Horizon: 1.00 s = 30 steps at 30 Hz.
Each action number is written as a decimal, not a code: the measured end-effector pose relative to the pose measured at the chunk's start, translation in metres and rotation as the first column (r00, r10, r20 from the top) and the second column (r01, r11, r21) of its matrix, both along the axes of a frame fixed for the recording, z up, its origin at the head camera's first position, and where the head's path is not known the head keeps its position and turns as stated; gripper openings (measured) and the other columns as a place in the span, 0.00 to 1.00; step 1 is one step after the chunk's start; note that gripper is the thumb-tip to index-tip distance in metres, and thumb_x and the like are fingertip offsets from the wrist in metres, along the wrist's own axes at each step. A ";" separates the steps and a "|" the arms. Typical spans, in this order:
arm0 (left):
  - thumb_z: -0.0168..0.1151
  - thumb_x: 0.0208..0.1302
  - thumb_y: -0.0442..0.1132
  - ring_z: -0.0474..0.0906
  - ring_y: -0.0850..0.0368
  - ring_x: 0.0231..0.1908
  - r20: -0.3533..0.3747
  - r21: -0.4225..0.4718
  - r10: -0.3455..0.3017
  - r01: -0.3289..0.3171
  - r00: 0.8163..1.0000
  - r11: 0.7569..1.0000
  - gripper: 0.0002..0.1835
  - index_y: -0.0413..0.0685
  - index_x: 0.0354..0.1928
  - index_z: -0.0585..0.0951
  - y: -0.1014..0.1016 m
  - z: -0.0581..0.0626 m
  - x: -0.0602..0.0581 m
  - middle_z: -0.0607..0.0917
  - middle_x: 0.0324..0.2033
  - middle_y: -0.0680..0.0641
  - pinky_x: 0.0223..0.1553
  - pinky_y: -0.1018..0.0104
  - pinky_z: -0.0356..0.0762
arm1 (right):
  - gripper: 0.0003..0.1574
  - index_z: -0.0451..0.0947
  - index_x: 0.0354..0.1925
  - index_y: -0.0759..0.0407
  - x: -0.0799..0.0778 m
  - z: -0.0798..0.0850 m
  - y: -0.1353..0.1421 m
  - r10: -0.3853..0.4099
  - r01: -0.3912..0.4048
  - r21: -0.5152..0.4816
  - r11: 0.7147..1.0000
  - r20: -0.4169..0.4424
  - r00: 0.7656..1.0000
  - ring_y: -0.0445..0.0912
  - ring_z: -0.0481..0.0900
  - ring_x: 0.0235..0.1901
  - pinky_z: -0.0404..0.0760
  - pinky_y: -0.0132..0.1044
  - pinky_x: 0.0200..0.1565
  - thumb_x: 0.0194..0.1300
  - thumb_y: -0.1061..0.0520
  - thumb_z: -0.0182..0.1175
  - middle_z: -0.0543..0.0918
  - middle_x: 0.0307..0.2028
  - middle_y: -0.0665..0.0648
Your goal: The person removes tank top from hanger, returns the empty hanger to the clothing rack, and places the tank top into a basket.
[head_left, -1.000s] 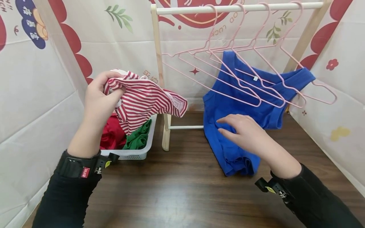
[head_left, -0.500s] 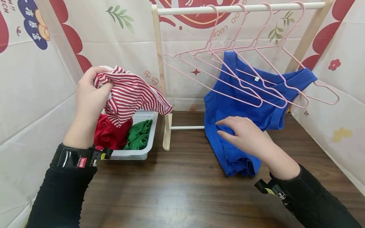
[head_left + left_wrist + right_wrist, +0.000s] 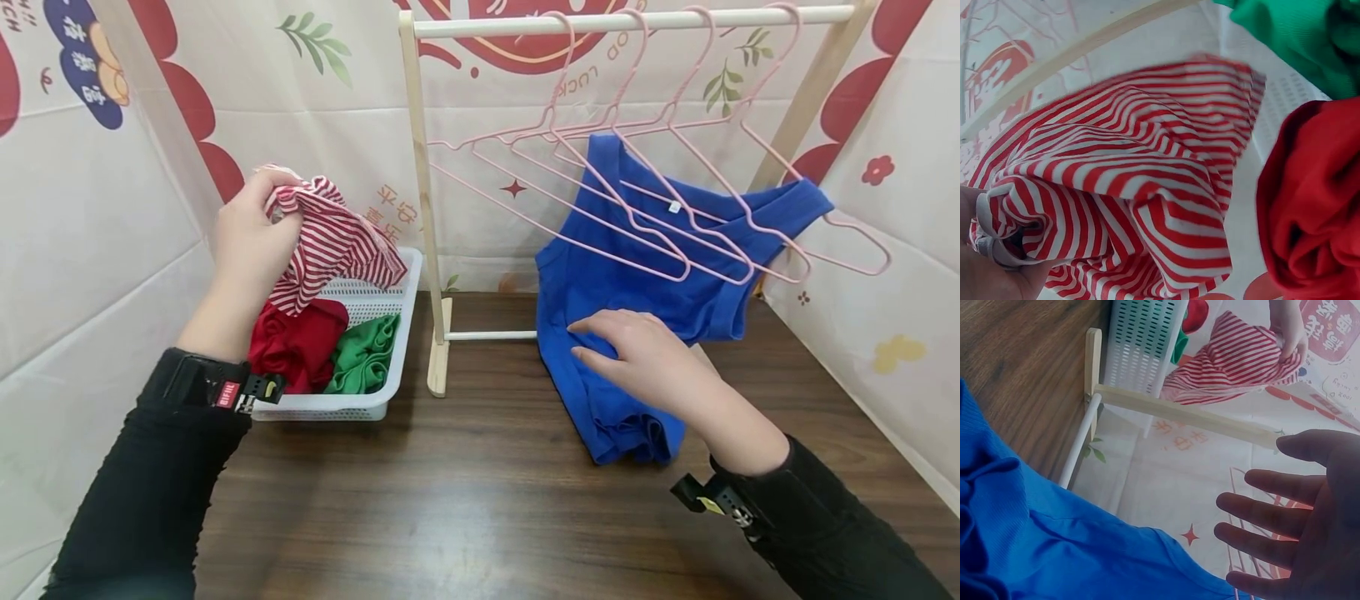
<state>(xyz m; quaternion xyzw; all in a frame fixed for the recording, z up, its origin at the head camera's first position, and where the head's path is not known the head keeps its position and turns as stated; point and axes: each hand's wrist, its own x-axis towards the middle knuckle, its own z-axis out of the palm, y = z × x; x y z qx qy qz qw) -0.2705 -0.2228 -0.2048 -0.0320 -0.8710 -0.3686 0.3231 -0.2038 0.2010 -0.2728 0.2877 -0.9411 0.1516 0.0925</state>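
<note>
My left hand (image 3: 258,229) pinches a red-and-white striped garment (image 3: 330,242) by its bunched upper edge, over a white plastic basket (image 3: 405,333). The left wrist view shows the striped cloth (image 3: 1122,162) hanging in folds from thumb and fingers. Below it in the basket lie a red garment (image 3: 300,346) and a green garment (image 3: 365,354). My right hand (image 3: 648,358) is held in front of a blue sleeveless top (image 3: 577,292); in the right wrist view its fingers (image 3: 1266,512) are spread and hold nothing. The blue top hangs on a pink hanger, its lower end folded on the table.
A wooden rack with a white rail (image 3: 495,29) stands behind, carrying several pink hangers (image 3: 645,150). Its left post (image 3: 420,167) rises just right of the basket. A low white bar (image 3: 491,336) joins the feet. Printed cloth walls (image 3: 97,233) enclose the dark wooden table (image 3: 450,500).
My left hand moved left with the striped garment, which swung left and down over the basket, uncovering more of the red garment and basket. My right hand has stayed almost still.
</note>
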 end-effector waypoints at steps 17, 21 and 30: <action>0.49 0.68 0.39 0.70 0.47 0.58 0.199 0.022 -0.062 0.059 0.978 0.998 0.20 0.46 0.61 0.72 0.021 -0.028 -0.046 0.76 0.58 0.41 0.58 0.48 0.66 | 0.21 0.79 0.56 0.59 -0.005 -0.005 0.000 0.001 -0.001 0.004 1.000 0.033 0.999 0.55 0.77 0.54 0.70 0.58 0.56 0.71 0.49 0.57 0.82 0.51 0.59; 0.46 0.70 0.37 0.66 0.47 0.62 0.232 0.071 -0.073 0.058 0.970 0.996 0.21 0.42 0.63 0.67 0.024 -0.033 -0.058 0.73 0.61 0.39 0.62 0.49 0.62 | 0.21 0.79 0.55 0.60 -0.006 -0.008 -0.001 0.004 -0.004 0.004 1.000 0.037 0.999 0.55 0.77 0.54 0.70 0.58 0.56 0.71 0.50 0.57 0.82 0.51 0.59; 0.43 0.71 0.34 0.63 0.39 0.64 0.309 0.134 -0.100 0.061 0.946 0.989 0.21 0.34 0.63 0.60 0.033 -0.052 -0.074 0.67 0.60 0.32 0.64 0.50 0.60 | 0.20 0.79 0.55 0.59 -0.007 -0.010 -0.001 0.008 -0.008 -0.001 1.000 0.037 0.999 0.55 0.78 0.54 0.70 0.58 0.56 0.70 0.50 0.58 0.83 0.51 0.59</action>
